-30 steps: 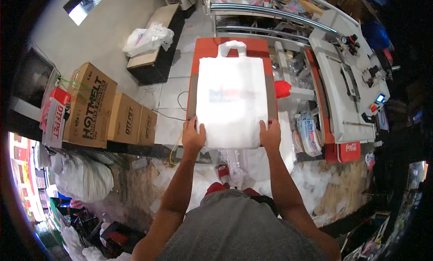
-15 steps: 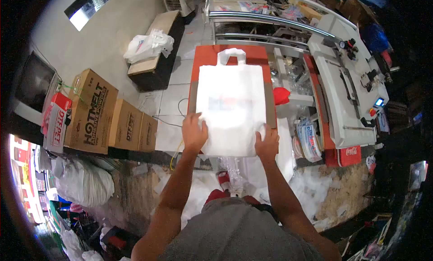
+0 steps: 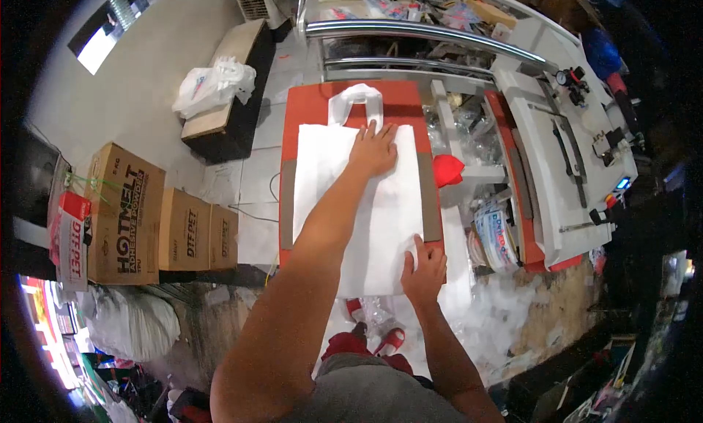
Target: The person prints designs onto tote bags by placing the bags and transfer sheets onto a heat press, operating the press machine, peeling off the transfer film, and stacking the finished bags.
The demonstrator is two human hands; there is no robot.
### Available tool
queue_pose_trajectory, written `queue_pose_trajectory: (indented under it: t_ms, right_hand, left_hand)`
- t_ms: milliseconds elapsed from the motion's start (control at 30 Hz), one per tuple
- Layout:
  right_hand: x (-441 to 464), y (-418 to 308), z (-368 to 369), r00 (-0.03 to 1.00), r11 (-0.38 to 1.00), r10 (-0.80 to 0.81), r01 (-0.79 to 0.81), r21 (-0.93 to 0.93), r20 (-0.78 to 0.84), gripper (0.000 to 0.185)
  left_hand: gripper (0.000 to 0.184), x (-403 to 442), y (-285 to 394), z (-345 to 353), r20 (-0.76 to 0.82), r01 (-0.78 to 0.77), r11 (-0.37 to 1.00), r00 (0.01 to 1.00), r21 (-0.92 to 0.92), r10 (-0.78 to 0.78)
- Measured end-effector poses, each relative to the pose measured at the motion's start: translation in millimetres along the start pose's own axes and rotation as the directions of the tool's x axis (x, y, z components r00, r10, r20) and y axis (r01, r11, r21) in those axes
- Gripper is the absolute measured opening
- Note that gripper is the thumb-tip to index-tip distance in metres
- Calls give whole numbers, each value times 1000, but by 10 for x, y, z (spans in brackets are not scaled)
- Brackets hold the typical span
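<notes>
A white bag [image 3: 322, 203] with a loop handle [image 3: 356, 94] lies flat on a red board [image 3: 300, 115] that has grey-brown strips along its sides. My left hand [image 3: 374, 151] rests on the top part of the bag, just below the handle, with its fingers spread and pointing away from me. At the bag's lower right edge lies my right hand [image 3: 425, 268], fingers apart, touching the bag and the board. My left forearm hides part of the bag's left half, and no print can be made out on it.
A press machine [image 3: 564, 159] with chrome rails [image 3: 425, 32] stands right and behind. Cardboard boxes [image 3: 126, 218] are at the left. White bags [image 3: 212, 86] lie on a bench [image 3: 238, 57]. A red object [image 3: 447, 170] sits beside the board, near bundled bags [image 3: 495, 236].
My left hand has moved from the bag's lower left edge up to its top near the handle. My right hand stays at the lower right edge. The whole view has shifted.
</notes>
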State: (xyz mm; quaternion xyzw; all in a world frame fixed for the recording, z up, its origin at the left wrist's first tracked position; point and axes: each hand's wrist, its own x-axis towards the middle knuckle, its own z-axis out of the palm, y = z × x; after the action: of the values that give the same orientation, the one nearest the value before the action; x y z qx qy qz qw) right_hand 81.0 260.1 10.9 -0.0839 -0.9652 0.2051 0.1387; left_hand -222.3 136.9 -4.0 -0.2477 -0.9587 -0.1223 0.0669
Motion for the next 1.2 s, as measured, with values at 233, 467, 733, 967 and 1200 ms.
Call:
queue_pose_trajectory:
  t_ms: [233,467,733,967,1200]
  right_hand:
    - [30,39,25,996,999,-13,17,44,-90,52]
    - [89,53,-40,1000,996,9,-8,88,-16,57]
    - [50,109,70,995,999,-26,29,30,-101,59]
    - [32,130,112,996,997,42,-36,69,-76,62]
    - [189,116,91,960,948,265,-277,157,89,69]
  left_hand:
    - [56,-648,-279,-462,-409,-126,904,911,-408,-58]
    - [50,-2866,-394,-891,-313,334,828,809,-451,-498]
    - [53,-2843,-163,-616,-324,373,922,864,-103,-386]
    - [51,-3157,8,-848,-246,518,769,744,-375,-621]
    - [51,-3149,72,-698,-174,484,727,762,-488,-624]
